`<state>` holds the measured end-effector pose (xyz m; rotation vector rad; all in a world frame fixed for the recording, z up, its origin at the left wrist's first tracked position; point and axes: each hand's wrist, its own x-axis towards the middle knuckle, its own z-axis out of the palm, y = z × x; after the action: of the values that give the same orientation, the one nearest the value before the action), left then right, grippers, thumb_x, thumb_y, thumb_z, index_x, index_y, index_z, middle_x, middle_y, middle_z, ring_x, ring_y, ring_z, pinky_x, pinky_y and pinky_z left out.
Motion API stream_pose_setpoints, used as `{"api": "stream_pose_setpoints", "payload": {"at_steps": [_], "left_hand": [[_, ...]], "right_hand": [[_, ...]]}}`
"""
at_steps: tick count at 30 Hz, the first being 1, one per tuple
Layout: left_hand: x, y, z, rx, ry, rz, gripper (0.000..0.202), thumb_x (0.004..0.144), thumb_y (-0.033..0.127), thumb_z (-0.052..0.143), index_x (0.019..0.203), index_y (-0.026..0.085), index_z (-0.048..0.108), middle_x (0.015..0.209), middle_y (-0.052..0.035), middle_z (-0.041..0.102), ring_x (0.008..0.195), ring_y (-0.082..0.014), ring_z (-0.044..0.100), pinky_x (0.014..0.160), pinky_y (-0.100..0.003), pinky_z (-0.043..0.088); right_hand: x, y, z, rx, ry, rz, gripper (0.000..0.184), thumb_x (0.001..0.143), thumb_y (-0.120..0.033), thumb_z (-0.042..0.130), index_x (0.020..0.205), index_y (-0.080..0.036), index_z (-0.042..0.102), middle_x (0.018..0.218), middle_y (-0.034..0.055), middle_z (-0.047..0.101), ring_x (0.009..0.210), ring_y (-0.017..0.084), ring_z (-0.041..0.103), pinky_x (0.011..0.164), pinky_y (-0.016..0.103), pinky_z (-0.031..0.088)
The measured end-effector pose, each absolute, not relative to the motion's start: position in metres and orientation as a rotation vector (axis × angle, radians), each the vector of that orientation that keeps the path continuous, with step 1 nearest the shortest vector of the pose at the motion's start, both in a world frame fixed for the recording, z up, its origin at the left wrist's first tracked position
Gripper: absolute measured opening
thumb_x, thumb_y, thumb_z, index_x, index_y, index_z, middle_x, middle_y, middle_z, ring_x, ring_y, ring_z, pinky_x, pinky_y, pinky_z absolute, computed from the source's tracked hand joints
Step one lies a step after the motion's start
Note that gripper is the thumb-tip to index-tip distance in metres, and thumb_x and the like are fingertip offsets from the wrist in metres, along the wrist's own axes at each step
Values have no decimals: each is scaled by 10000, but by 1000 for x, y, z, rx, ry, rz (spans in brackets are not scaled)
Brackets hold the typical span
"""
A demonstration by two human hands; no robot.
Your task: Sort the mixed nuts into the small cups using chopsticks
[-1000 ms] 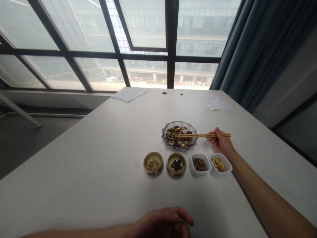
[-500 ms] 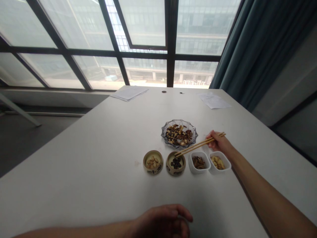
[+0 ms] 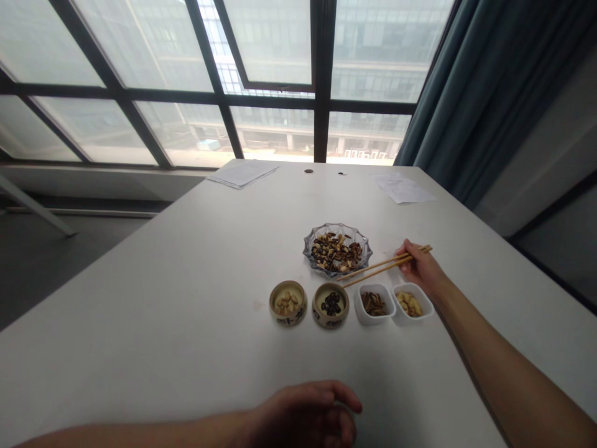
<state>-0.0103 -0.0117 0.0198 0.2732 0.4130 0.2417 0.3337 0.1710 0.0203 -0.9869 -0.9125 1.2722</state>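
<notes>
My right hand [image 3: 418,266] grips a pair of wooden chopsticks [image 3: 380,267] whose tips point left, spread slightly apart between the glass dish and the small bowls. The glass dish [image 3: 337,250] holds mixed nuts and seeds. In front of it stand a round ceramic bowl of pale nuts [image 3: 288,302], a round ceramic bowl of dark beans [image 3: 331,304], a white square cup of striped seeds [image 3: 372,303] and a white square cup of yellow nuts [image 3: 411,302]. My left hand [image 3: 308,415] rests on the near table edge, fingers curled loosely, nothing visible in it.
The white table [image 3: 186,274] runs to a large window. A stack of papers [image 3: 243,173] lies at the far left and a sheet [image 3: 403,190] at the far right. A dark curtain [image 3: 489,93] hangs on the right.
The chopstick tips went from the glass dish down to the bowl of dark beans, then lifted back toward the dish's near edge. My left hand stayed put.
</notes>
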Motion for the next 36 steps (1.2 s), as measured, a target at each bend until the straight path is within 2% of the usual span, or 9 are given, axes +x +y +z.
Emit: {"api": "stream_pose_setpoints", "payload": {"at_steps": [3, 8, 13, 20, 26, 32, 36], "left_hand": [[-10, -12, 20, 264, 424, 238, 319, 835, 307, 698, 1104, 135, 714, 858, -44, 671, 762, -124, 607, 699, -258, 354], [-10, -12, 24, 255, 437, 253, 339, 823, 308, 707, 1107, 124, 717, 835, -41, 670, 738, -115, 607, 666, -242, 339], [-10, -14, 25, 236, 440, 256, 321, 833, 301, 694, 1103, 129, 717, 834, -37, 663, 760, -117, 607, 697, -242, 356], [-11, -13, 22, 276, 397, 262, 336, 852, 312, 672, 1134, 135, 713, 836, -31, 648, 726, -116, 591, 680, -257, 350], [-10, -13, 21, 256, 400, 263, 349, 849, 312, 673, 1146, 132, 709, 844, -34, 654, 728, -116, 602, 660, -258, 338], [-9, -15, 27, 264, 403, 281, 322, 859, 294, 655, 1129, 128, 712, 809, -25, 640, 695, -108, 571, 653, -256, 333], [-10, -14, 28, 230, 435, 273, 319, 848, 292, 678, 1118, 126, 714, 842, -36, 660, 747, -109, 596, 666, -238, 341]], "right_hand": [[333, 173, 19, -956, -858, 1230, 451, 671, -593, 925, 648, -199, 707, 511, -5, 652, 371, 90, 553, 347, 168, 468], [327, 175, 20, -909, -788, 1123, 433, 712, -580, 917, 710, -197, 714, 603, 9, 724, 447, 97, 651, 447, 148, 558], [322, 178, 22, -939, -799, 993, 462, 812, -626, 823, 749, -185, 702, 622, 46, 746, 446, 124, 684, 412, 156, 542], [310, 171, 27, -989, -1001, 868, 563, 713, -706, 846, 730, -153, 739, 507, 59, 684, 396, 150, 648, 368, 194, 506], [302, 165, 40, -1063, -1146, 803, 526, 726, -667, 856, 719, -148, 769, 525, 79, 708, 409, 160, 660, 390, 212, 530], [306, 168, 39, -1022, -1163, 891, 497, 714, -640, 880, 747, -155, 776, 569, 81, 734, 458, 178, 703, 415, 220, 565], [306, 170, 38, -990, -1164, 913, 466, 687, -606, 915, 740, -163, 779, 575, 68, 736, 468, 167, 708, 423, 204, 570]]}}
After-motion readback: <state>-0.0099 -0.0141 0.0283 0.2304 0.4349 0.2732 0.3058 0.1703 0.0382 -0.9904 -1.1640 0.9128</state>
